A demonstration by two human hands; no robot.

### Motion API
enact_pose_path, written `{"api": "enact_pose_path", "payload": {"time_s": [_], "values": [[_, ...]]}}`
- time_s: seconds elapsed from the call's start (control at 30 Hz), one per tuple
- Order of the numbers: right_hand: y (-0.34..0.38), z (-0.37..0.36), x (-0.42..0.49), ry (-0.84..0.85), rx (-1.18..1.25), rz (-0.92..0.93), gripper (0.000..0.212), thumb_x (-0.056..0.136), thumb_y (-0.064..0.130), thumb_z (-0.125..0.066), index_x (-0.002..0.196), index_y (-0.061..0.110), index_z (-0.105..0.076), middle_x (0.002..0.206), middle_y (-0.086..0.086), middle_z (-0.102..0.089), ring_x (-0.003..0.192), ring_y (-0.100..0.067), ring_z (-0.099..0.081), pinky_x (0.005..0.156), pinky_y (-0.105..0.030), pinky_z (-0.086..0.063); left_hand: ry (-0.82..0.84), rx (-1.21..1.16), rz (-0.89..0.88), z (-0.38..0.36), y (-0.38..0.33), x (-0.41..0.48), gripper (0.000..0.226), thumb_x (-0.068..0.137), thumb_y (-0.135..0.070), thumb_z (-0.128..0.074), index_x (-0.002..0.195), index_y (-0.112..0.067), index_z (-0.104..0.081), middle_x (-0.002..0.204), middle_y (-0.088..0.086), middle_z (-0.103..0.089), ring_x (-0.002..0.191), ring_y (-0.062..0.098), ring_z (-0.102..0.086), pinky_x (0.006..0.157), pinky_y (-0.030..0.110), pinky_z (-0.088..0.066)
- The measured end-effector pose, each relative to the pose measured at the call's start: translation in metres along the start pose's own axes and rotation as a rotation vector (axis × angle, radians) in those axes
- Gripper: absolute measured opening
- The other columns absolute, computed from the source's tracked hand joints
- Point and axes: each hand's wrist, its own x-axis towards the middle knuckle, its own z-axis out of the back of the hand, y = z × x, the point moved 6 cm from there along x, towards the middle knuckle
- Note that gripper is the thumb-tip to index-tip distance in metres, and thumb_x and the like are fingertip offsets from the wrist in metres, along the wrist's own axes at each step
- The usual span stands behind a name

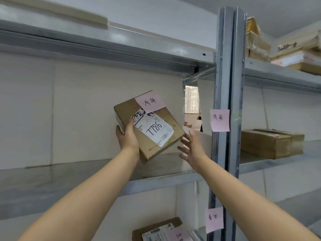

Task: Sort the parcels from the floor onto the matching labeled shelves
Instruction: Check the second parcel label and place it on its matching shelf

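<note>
A brown cardboard parcel (171,121) with a pink note and a white label reading 7786 is tilted above the grey metal shelf (69,174), its lower corner close to the shelf surface. My left hand (127,136) grips the parcel's left edge. My right hand (192,146) hovers just right of the parcel with fingers spread, holding nothing. A pink label (219,120) on the upright post (229,84) carries the same two characters as the parcel's note.
A second pink label (214,220) marks the shelf below, where another parcel (156,230) lies. On the right-hand rack sits a brown box (271,143), with stacked parcels (295,53) on the tier above. The shelf stretches left of the held parcel.
</note>
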Motion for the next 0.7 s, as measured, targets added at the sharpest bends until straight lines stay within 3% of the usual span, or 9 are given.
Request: {"api": "enact_pose_path", "payload": {"time_s": [0.17,0.23,0.27,0.33,0.4,0.5,0.63,0.7], "values": [[-0.004,-0.023,0.003,0.146,0.046,0.02,0.046,0.08,0.055,-0.053,0.122,0.039,-0.042,0.132,-0.001,-0.055,0.112,-0.029,-0.056,0.089,-0.046,-0.046,-0.114,-0.076,0.016,-0.018,0.015,-0.014,0.097,0.064,-0.06,-0.058,0.147,-0.044,-0.01,0.142,0.0,-0.043,0.114,0.025,-0.058,0.099,0.046,-0.048],[-0.007,-0.025,0.006,0.167,0.077,0.027,0.027,0.083,0.046,-0.058,0.107,0.042,-0.046,0.118,-0.001,-0.061,0.11,-0.03,-0.058,0.091,-0.047,-0.047,-0.102,-0.048,0.019,-0.025,0.022,-0.017,0.1,0.062,-0.061,-0.059,0.146,-0.047,-0.007,0.143,0.0,-0.042,0.115,0.025,-0.057,0.099,0.046,-0.047],[-0.008,-0.023,0.009,0.176,0.096,0.026,0.023,0.087,0.041,-0.058,0.106,0.042,-0.046,0.112,0.0,-0.062,0.11,-0.03,-0.059,0.093,-0.047,-0.048,-0.098,-0.034,0.019,-0.025,0.023,-0.018,0.101,0.061,-0.061,-0.06,0.146,-0.047,-0.006,0.143,0.0,-0.041,0.115,0.025,-0.057,0.099,0.046,-0.047],[-0.007,-0.019,0.015,0.194,0.114,0.037,0.033,0.088,0.036,-0.058,0.118,0.038,-0.045,0.109,0.0,-0.064,0.104,-0.027,-0.062,0.089,-0.045,-0.053,-0.095,0.025,0.011,-0.021,0.021,-0.016,0.098,0.065,-0.062,-0.06,0.145,-0.048,-0.006,0.144,-0.002,-0.041,0.118,0.024,-0.054,0.101,0.046,-0.045],[-0.004,-0.013,0.02,0.205,0.104,0.041,0.043,0.088,0.037,-0.057,0.128,0.035,-0.043,0.111,-0.001,-0.065,0.097,-0.023,-0.064,0.076,-0.038,-0.057,-0.105,0.106,-0.026,-0.011,0.01,-0.013,0.084,0.075,-0.062,-0.055,0.146,-0.043,-0.015,0.143,-0.005,-0.042,0.124,0.021,-0.048,0.105,0.044,-0.038],[0.001,-0.003,0.03,0.204,0.034,0.013,0.043,0.089,0.04,-0.053,0.131,0.03,-0.046,0.109,-0.002,-0.066,0.092,-0.021,-0.064,0.065,-0.03,-0.054,-0.039,0.226,-0.091,0.004,-0.016,-0.004,0.055,0.088,-0.061,-0.04,0.132,-0.028,-0.047,0.129,-0.008,-0.054,0.118,0.012,-0.05,0.104,0.036,-0.033],[-0.001,0.004,0.038,0.274,-0.062,-0.111,0.045,0.087,0.047,-0.052,0.124,0.022,-0.055,0.101,-0.005,-0.068,0.088,-0.023,-0.063,0.067,-0.031,-0.052,0.1,0.359,-0.01,0.027,-0.03,0.014,0.057,0.092,-0.059,-0.032,0.132,-0.024,-0.053,0.132,-0.001,-0.059,0.116,0.018,-0.054,0.099,0.035,-0.037],[-0.002,0.002,0.039,0.322,-0.098,-0.184,0.049,0.084,0.052,-0.05,0.119,0.019,-0.06,0.104,-0.008,-0.067,0.087,-0.023,-0.061,0.068,-0.03,-0.05,0.148,0.355,0.042,0.029,-0.023,0.015,0.053,0.092,-0.057,-0.032,0.12,-0.023,-0.061,0.12,0.002,-0.068,0.108,0.018,-0.061,0.092,0.032,-0.042]]}}
